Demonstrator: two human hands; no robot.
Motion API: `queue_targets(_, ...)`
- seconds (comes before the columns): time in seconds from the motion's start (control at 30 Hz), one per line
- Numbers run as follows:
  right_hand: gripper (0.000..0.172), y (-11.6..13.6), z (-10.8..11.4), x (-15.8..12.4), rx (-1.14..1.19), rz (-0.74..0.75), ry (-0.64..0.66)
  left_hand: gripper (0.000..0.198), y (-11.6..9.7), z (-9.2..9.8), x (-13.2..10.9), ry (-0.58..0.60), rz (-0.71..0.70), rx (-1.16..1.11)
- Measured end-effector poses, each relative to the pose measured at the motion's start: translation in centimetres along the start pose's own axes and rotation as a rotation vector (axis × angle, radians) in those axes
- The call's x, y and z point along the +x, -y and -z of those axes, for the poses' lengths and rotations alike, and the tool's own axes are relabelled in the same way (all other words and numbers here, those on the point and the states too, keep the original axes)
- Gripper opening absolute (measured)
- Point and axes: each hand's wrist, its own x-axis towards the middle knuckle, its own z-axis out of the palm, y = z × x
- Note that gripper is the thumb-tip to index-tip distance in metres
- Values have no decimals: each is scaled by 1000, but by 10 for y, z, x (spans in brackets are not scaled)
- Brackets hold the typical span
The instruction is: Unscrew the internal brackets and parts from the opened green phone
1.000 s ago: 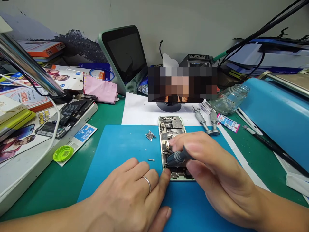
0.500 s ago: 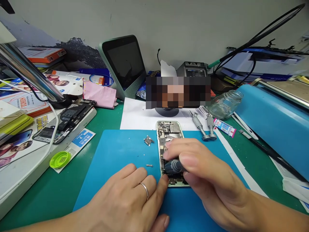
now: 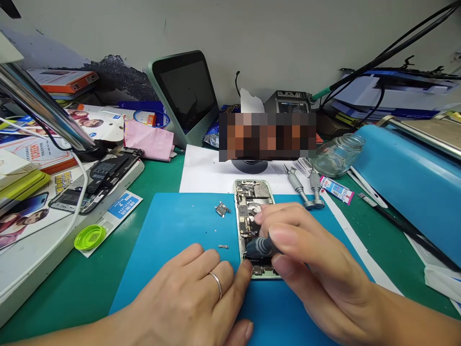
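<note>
An opened smartphone [image 3: 243,211] lies on the blue mat [image 3: 180,216], its inner boards exposed. My right hand [image 3: 324,269] pinches a dark screwdriver [image 3: 258,247] and tilts its tip toward the phone's lower left edge; the exact contact point cannot be made out. My left hand [image 3: 194,288], with a ring on one finger, rests palm down on the mat. Its index fingertip touches the phone's lower left corner. Left of the phone lie a small camera-like module [image 3: 222,209] and a tiny metal bracket [image 3: 223,246].
Two metal-handled screwdrivers [image 3: 298,185], a glass jar [image 3: 338,154] and a small tube [image 3: 336,189] stand or lie behind at right. At left are another opened phone [image 3: 104,175], a green cap [image 3: 90,237] and a lamp post [image 3: 54,96]. A screen device [image 3: 183,91] leans behind.
My right hand's fingers have shifted slightly to the right and up, uncovering more of the phone's board. The screwdriver has moved a little; my left hand stays put.
</note>
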Motion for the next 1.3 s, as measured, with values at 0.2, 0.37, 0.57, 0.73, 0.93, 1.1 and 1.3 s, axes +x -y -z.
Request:
queue_targets(0.2,60,0,-1,2,10,29,16,36,0,2,1,7,9,10)
queue_targets(0.37,62,0,1,3,-33,16,10,36,0,2,3,10,16,25)
queue_targets(0.57,61,0,-1,4,16,36,46,36,1,2,0,6,11,8)
queue_targets(0.73,59,-2,-3,3,41,40,20,35,0,2,0,13,10,4)
queue_targets(0.93,56,-3,-5,5,40,45,-3,36,1,1,1,21,14,-1)
queue_targets(1.1,62,-4,-6,3,55,38,-11,36,2,2,1,22,16,-3)
queue_targets(1.3,77,-5,-6,-5,84,72,-66,33,2,4,2,44,9,2)
